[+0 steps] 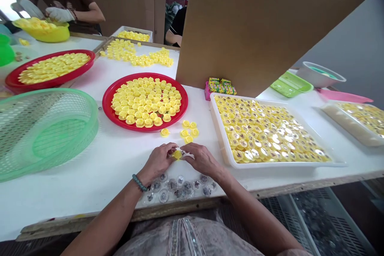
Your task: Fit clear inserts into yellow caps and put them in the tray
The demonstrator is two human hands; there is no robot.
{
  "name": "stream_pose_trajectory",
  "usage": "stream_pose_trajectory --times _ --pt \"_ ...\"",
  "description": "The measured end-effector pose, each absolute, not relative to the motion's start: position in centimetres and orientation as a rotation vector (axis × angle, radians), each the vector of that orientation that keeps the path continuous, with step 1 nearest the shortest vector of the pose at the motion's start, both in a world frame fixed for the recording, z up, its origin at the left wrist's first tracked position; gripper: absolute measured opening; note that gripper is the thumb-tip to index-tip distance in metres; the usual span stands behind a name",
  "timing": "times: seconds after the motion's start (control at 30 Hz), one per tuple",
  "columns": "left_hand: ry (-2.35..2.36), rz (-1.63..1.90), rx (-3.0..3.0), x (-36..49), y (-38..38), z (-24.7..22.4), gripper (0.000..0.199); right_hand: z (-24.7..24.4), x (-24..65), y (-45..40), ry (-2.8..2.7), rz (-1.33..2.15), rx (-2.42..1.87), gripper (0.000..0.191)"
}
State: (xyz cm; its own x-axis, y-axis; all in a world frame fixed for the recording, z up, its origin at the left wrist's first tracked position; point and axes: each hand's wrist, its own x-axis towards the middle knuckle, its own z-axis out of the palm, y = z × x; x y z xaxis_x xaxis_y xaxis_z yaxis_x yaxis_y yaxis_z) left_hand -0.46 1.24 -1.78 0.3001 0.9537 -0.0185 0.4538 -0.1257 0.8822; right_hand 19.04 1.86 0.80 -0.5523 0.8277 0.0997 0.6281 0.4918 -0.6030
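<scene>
Close to the table's front, my left hand [160, 158] pinches a small round yellow plastic cup [177, 154]. My right hand [201, 159] is closed beside it, fingertips on a small clear piece with a dark print [183, 153] that meets the cup's right side; its outline is partly hidden by fingers. Below my hands lie several clear round lids [163, 196] with dark printed figures. Just beyond my hands are several loose yellow cups [189, 132]. A red round tray [145, 129] full of such cups lies behind them.
At right stands a white tray [220, 136] of lidded yellow pieces, another tray [339, 114] beyond. A cardboard panel [240, 28] rises behind small packets [222, 87]. A green basket [90, 100] and second red tray [91, 58] sit left. A gloved co-worker [87, 12] works at a yellow bowl [57, 34].
</scene>
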Motion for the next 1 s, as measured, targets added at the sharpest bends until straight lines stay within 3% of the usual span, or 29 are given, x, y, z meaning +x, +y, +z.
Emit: stream_pose_trajectory --times 0.4,0.73,1.0 --pt "1.144 0.819 1.472 -0.6 2.3 -2.4 0.04 0.4 18.0 2.9 -2.466 0.707 -1.073 0.026" --pt "1.13 0.76 1.352 -0.7 2.5 -2.3 0.037 2.0 16.1 3.3 -2.802 0.441 -1.298 0.005" --pt "1.201 0.758 1.11 0.0 2.7 -2.9 0.031 2.3 15.7 3.6 -2.775 0.535 -1.357 0.007"
